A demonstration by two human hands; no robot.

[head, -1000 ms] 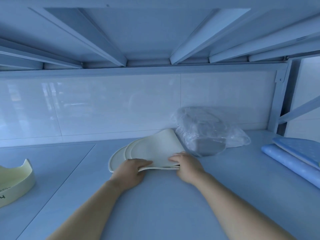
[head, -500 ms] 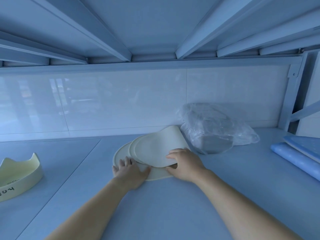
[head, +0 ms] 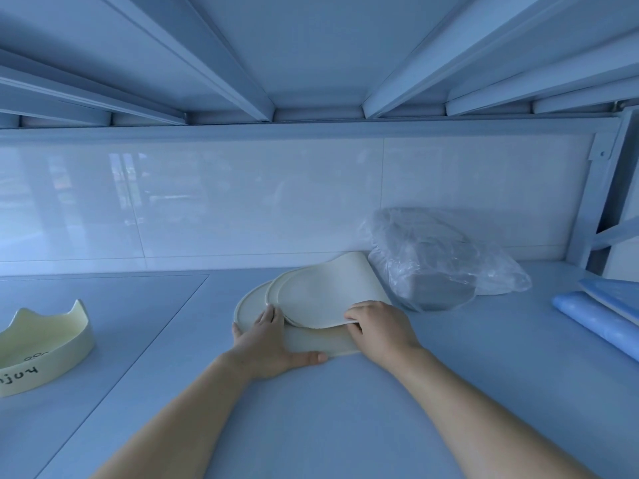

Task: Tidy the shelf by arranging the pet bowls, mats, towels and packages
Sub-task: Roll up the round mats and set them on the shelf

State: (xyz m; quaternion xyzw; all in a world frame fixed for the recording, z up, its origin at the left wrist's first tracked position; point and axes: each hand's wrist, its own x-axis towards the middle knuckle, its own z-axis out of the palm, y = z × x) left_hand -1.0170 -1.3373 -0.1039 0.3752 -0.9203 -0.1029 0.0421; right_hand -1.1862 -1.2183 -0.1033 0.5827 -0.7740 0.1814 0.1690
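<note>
A stack of cream silicone pet mats (head: 321, 292) lies in the middle of the shelf near the back wall. My right hand (head: 380, 326) grips the near edge of the upper mats and holds them lifted and curled back. My left hand (head: 266, 344) lies flat, fingers spread, pressing on the bottom mat (head: 249, 302). A cream pet bowl (head: 45, 344) with ear-shaped points and black lettering stands at the far left. A clear plastic package (head: 439, 261) with a grey item inside rests just right of the mats, against the wall.
Folded blue towels or mats (head: 601, 312) lie at the right edge of the shelf. The shelf board (head: 311, 409) is pale blue with a seam at left. The shelf above (head: 311, 46) hangs low overhead. A metal upright (head: 594, 202) stands at the right rear.
My left hand let go of the upper mats and went flat onto the bottom mat, then slid nearer. My right hand keeps holding the upper mats raised.
</note>
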